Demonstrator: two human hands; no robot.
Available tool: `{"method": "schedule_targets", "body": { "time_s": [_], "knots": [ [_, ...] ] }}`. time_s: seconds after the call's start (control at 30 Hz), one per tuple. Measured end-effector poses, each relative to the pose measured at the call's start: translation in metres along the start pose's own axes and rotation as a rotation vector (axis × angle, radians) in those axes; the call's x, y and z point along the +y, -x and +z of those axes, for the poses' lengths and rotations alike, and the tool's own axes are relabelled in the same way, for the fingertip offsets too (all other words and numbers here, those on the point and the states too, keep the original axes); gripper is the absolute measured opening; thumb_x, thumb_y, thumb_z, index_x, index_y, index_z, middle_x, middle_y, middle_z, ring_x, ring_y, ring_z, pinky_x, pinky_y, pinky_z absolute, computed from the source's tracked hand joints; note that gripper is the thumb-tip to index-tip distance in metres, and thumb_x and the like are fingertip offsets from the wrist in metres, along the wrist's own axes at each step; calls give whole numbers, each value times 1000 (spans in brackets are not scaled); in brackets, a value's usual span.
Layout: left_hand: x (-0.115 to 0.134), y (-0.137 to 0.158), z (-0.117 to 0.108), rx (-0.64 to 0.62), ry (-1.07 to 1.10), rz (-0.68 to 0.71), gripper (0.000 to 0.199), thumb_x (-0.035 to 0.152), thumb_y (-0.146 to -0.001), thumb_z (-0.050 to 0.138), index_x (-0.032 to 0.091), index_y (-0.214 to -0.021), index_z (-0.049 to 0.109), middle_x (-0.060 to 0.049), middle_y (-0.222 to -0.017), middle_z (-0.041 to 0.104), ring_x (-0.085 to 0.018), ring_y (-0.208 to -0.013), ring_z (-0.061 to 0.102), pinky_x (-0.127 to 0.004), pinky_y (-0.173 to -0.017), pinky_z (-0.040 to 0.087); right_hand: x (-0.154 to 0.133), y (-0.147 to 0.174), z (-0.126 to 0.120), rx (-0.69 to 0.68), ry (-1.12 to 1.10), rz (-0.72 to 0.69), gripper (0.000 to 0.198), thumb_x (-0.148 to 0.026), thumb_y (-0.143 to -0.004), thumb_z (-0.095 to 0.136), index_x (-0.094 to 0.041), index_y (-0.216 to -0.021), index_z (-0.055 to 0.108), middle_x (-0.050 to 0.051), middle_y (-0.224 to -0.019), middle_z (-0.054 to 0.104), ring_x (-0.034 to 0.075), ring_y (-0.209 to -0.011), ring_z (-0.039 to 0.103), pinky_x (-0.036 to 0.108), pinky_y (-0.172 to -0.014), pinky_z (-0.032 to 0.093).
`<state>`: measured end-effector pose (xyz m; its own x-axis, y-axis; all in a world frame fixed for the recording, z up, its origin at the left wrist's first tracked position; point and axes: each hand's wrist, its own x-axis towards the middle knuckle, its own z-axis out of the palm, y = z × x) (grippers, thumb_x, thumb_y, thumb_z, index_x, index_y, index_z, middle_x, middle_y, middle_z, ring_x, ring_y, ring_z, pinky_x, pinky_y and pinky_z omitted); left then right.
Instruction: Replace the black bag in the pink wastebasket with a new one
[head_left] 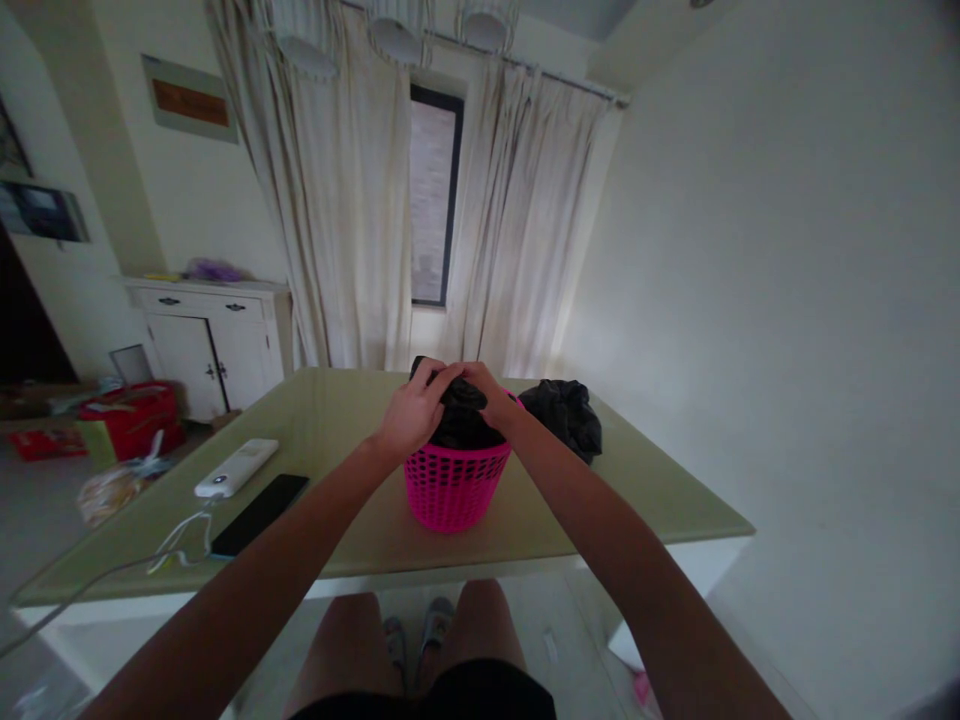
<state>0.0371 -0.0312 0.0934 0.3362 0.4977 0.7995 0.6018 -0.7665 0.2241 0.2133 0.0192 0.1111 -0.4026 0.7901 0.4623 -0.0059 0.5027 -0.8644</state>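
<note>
A bright pink perforated plastic basket (456, 490) stands upright on the green tabletop near its front edge. Inside it and rising above its rim is a black plastic bag (466, 425). My left hand (417, 405) grips the bag's bunched edge above the left side of the rim, fingers curled. On the right, my right hand (489, 398) pinches the bag too, and the fingertips of both hands nearly meet over the basket. Behind the right forearm lies a crumpled black plastic heap (566, 415), partly hidden by the basket and the arm.
At the left of the green table (345, 420) lie a white power bank (238, 468), a black phone (261, 512) and a white cable (112, 570). A white cabinet (217, 345) stands behind to the left. Red boxes (135, 415) and a plastic bag (112, 495) are on the floor.
</note>
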Motion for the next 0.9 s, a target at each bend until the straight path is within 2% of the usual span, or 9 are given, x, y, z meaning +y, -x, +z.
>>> {"method": "schedule_targets", "body": {
  "time_s": [0.07,0.17,0.27,0.37,0.47,0.57,0.7,0.8,0.9],
  "knots": [
    [-1,-4,-4,53,23,-12,56,8,-87,47,19,-138,68,-14,-128,62,-28,-114,66,-46,-107,57,-6,4,0,3,-81,55,24,-41,-69,86,-22,-74,73,0,-79,73,22,-86,67,34,-87,56],
    [-3,-11,-7,122,66,-84,35,16,-95,48,18,-119,72,-13,-114,68,-29,-107,68,-44,-102,57,-14,9,2,-3,-212,251,18,-34,-69,84,-19,-75,74,1,-74,75,20,-78,69,33,-83,57],
    [-4,-15,-6,77,140,-193,25,24,-100,50,21,-109,73,-10,-96,72,-29,-95,71,-41,-93,56,-18,13,2,-80,-293,380,14,-28,-68,83,-19,-74,74,4,-75,78,21,-75,72,34,-83,60],
    [-4,-18,-2,78,250,-354,21,33,-101,55,23,-94,72,-8,-80,70,-29,-83,71,-38,-85,54,-20,17,-1,-125,-266,426,13,-29,-70,82,-19,-74,75,5,-73,78,22,-74,72,36,-81,61],
    [-7,-23,-1,124,301,-447,27,37,-98,62,25,-74,64,-8,-71,66,-29,-79,68,-37,-80,50,-21,19,-3,-107,-135,334,20,-37,-77,81,-19,-85,79,5,-84,80,21,-80,72,36,-84,59],
    [-13,-29,-2,122,349,-491,31,35,-93,68,25,-65,60,-6,-68,64,-27,-75,65,-34,-76,47,-19,19,-6,-114,117,162,28,-36,-75,87,-20,-98,81,3,-94,80,21,-89,71,34,-86,55],
    [-20,-30,1,114,462,-587,44,41,-91,73,26,-54,56,-3,-55,55,-24,-64,60,-32,-65,42,-12,15,-10,-145,446,4,9,-18,-76,79,-17,-84,74,0,-85,72,19,-83,65,31,-77,48],
    [-21,-28,6,122,595,-690,45,51,-91,75,24,-59,60,-3,-57,59,-23,-65,63,-31,-62,44,-9,15,-9,-118,623,-62,12,-9,-76,74,-17,-82,69,2,-91,68,20,-89,65,32,-82,49],
    [-20,-28,10,86,783,-834,45,61,-92,74,21,-72,67,-5,-62,69,-24,-63,69,-33,-61,55,-14,20,-5,39,765,-194,32,-14,-79,81,-18,-108,69,7,-109,66,24,-102,64,39,-96,53]
  ]
}}
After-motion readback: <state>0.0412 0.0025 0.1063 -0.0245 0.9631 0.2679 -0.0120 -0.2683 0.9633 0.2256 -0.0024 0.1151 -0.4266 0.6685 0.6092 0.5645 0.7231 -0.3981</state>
